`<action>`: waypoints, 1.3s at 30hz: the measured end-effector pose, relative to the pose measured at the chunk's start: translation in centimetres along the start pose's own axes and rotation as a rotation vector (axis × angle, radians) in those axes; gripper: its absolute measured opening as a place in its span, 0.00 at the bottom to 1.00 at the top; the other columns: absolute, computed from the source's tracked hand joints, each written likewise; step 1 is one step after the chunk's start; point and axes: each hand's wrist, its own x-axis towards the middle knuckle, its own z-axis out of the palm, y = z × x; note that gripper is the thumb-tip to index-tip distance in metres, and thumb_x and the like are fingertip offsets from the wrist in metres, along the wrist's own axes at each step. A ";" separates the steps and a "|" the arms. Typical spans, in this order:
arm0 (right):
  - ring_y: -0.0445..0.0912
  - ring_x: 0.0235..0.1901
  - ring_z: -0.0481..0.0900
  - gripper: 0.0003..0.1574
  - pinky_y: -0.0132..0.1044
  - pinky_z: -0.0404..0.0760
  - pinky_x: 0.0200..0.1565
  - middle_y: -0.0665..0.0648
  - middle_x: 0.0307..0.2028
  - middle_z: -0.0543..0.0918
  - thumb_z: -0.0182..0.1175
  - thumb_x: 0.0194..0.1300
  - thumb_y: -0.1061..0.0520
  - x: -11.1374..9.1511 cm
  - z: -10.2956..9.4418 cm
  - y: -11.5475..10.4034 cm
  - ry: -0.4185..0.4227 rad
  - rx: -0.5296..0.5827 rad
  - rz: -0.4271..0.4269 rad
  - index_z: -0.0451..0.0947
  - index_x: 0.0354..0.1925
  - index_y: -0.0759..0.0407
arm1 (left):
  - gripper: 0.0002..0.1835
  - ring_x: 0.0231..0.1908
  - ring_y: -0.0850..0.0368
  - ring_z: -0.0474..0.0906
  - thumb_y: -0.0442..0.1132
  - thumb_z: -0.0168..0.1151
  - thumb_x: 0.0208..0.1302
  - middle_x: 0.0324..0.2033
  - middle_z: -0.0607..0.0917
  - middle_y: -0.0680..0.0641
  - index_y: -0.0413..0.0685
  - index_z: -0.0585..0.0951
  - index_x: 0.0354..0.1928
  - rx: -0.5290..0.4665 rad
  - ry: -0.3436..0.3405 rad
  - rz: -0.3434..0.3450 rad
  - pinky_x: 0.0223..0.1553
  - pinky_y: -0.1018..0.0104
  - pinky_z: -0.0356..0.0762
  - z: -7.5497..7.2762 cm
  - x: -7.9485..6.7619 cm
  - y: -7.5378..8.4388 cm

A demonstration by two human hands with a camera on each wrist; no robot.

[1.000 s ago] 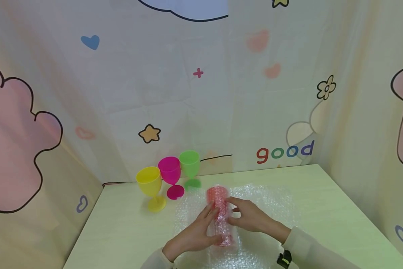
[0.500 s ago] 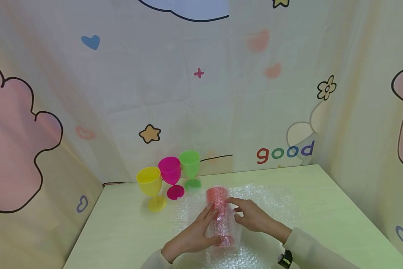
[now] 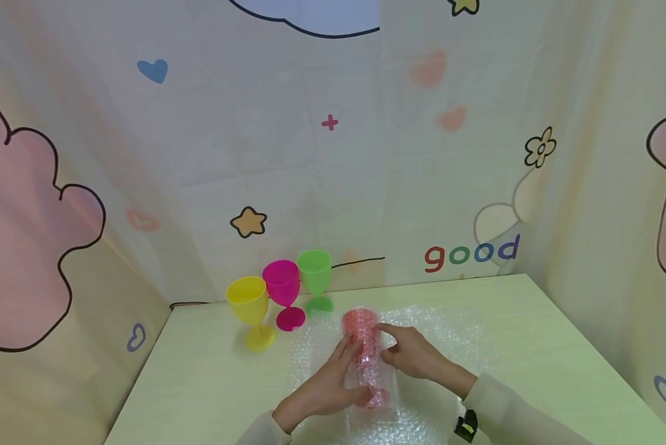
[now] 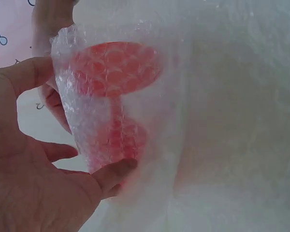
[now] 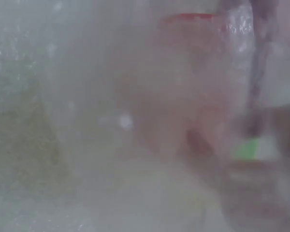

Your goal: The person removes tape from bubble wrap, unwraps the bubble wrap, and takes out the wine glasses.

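A red goblet [image 3: 361, 324] lies wrapped in bubble wrap [image 3: 438, 334] at the middle of the table. Its foot [image 4: 118, 67] and stem show through the film in the left wrist view. Along its left side lies my left hand [image 3: 327, 383], fingers resting on the wrapped bowl and thumb stretched over toward the foot. My right hand [image 3: 416, 352] touches the wrap on the other side with an extended index finger, the thumb close below. Whether it pinches the film is unclear. Cloudy film hides much of the right wrist view.
Yellow [image 3: 248, 303], magenta [image 3: 282, 284] and green [image 3: 314, 272] goblets stand upright at the back left of the pale table [image 3: 172, 377]. A printed curtain [image 3: 366, 185] hangs directly behind the table. Flat bubble wrap spreads right and toward the front.
My right thumb draws away from the wrapped goblet, then comes back in against the wrap. The left hand stays almost still, and the goblet barely shifts.
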 end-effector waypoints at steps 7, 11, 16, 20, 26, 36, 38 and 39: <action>0.54 0.37 0.89 0.31 0.37 0.85 0.29 0.68 0.54 0.83 0.65 0.60 0.60 0.1 0.1 -0.9 0.020 -0.026 0.016 0.74 0.62 0.61 | 0.46 0.76 0.42 0.50 0.61 0.59 0.62 0.78 0.50 0.44 0.51 0.55 0.77 0.040 0.087 -0.011 0.67 0.40 0.66 0.1 0.0 0.3; 0.51 0.35 0.89 0.31 0.37 0.85 0.30 0.66 0.52 0.84 0.67 0.59 0.58 0.3 0.1 -1.5 0.022 -0.092 -0.002 0.76 0.61 0.61 | 0.45 0.77 0.41 0.45 0.61 0.58 0.63 0.78 0.50 0.43 0.49 0.56 0.76 0.090 0.118 0.017 0.69 0.40 0.63 0.4 0.5 0.6; 0.46 0.33 0.87 0.31 0.38 0.84 0.32 0.62 0.51 0.86 0.67 0.58 0.55 0.7 0.2 -2.0 0.044 -0.195 -0.009 0.76 0.61 0.59 | 0.45 0.78 0.39 0.40 0.59 0.57 0.63 0.78 0.48 0.42 0.45 0.56 0.76 0.140 0.115 0.052 0.72 0.40 0.57 0.8 0.9 0.9; 0.45 0.32 0.87 0.30 0.35 0.82 0.29 0.62 0.49 0.86 0.67 0.58 0.57 0.9 0.3 -2.1 0.050 -0.190 0.005 0.78 0.59 0.60 | 0.46 0.78 0.39 0.40 0.60 0.57 0.63 0.78 0.47 0.43 0.44 0.56 0.76 0.158 0.092 0.036 0.72 0.41 0.56 0.9 0.9 0.8; 0.44 0.31 0.86 0.26 0.31 0.77 0.25 0.62 0.46 0.87 0.66 0.58 0.62 1.0 0.4 -2.0 0.058 -0.177 -0.017 0.80 0.56 0.61 | 0.47 0.78 0.40 0.39 0.63 0.56 0.63 0.79 0.46 0.44 0.45 0.55 0.76 0.158 0.065 0.022 0.72 0.40 0.56 0.8 0.8 0.6; 0.38 0.19 0.70 0.25 0.29 0.67 0.19 0.58 0.37 0.88 0.61 0.58 0.67 1.2 0.4 -1.6 0.059 -0.175 -0.087 0.80 0.56 0.62 | 0.46 0.78 0.41 0.39 0.64 0.54 0.63 0.79 0.45 0.46 0.49 0.55 0.77 0.153 0.055 0.020 0.71 0.40 0.58 0.8 0.4 0.0; 0.37 0.17 0.67 0.25 0.28 0.65 0.18 0.56 0.35 0.86 0.60 0.59 0.67 1.1 0.4 -1.5 0.054 -0.170 -0.092 0.80 0.56 0.63 | 0.46 0.78 0.41 0.39 0.64 0.54 0.63 0.79 0.45 0.46 0.50 0.54 0.77 0.145 0.052 0.022 0.71 0.40 0.59 0.8 0.4 -0.1; 0.37 0.17 0.66 0.25 0.28 0.65 0.18 0.56 0.34 0.86 0.60 0.59 0.67 1.1 0.4 -1.5 0.052 -0.167 -0.093 0.80 0.56 0.63 | 0.46 0.78 0.41 0.39 0.64 0.54 0.63 0.79 0.45 0.47 0.51 0.54 0.77 0.141 0.050 0.023 0.71 0.40 0.59 0.7 0.4 -0.1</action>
